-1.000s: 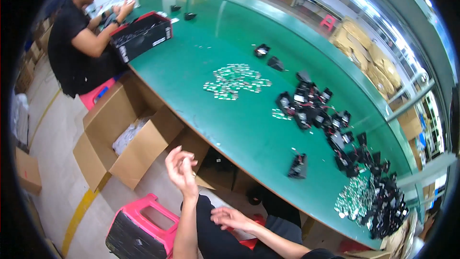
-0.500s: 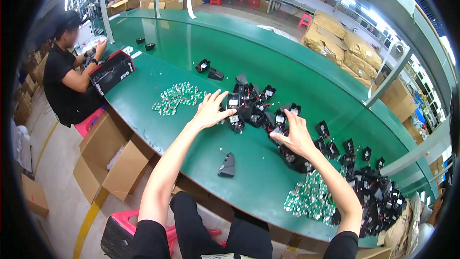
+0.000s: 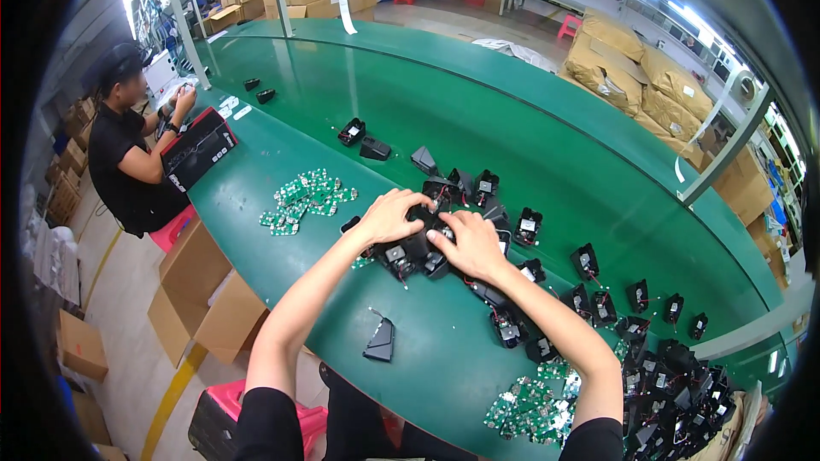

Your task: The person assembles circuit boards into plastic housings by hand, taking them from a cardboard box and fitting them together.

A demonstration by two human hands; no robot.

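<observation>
My left hand (image 3: 395, 218) and my right hand (image 3: 471, 245) are close together over a cluster of black plastic housings (image 3: 397, 261) in the middle of the green table. Fingers and thumbs of both hands curl around housings between them; the exact contact is partly hidden. Small metal parts and thin red wires show inside several of them. Past my fingers lie more open housings (image 3: 486, 188). A lone angular black housing (image 3: 380, 341) lies on the near side of the table, apart from the rest.
Small green circuit boards (image 3: 312, 196) are spread to the left, with another pile (image 3: 531, 411) by my right forearm. A large heap of black housings (image 3: 675, 393) fills the right end. Further left, a seated co-worker (image 3: 137, 149) is beside a black box (image 3: 201, 147). A metal post (image 3: 726, 145) rises at right.
Both hands have come together from either side of the cluster, the right one moving left. Housings between them are bunched closer, towards me. The view has shifted slightly.
</observation>
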